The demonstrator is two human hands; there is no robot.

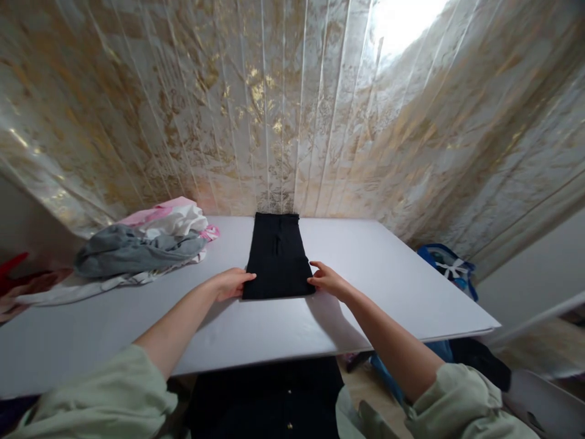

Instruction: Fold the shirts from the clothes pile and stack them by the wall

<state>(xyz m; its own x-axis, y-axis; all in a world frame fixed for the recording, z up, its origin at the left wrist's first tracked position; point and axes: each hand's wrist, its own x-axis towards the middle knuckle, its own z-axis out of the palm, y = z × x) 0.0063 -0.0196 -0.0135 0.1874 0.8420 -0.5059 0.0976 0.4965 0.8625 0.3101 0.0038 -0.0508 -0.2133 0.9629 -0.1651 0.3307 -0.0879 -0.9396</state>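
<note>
A black garment [278,256], folded into a long narrow rectangle, lies flat in the middle of the white table [393,280]. My left hand [231,283] rests at its near left corner with fingers stretched out flat, touching the fabric edge. My right hand [328,280] touches the near right corner, fingers loosely extended against the cloth. Neither hand grips anything. Both forearms reach out from pale green sleeves.
A heap of clothes [137,250], grey, white and pink, lies on the table's left side. A gold-and-white curtain [292,110] hangs behind the table. A blue bag [450,266] sits on the floor at the right. Red cloth [13,274] shows at the far left.
</note>
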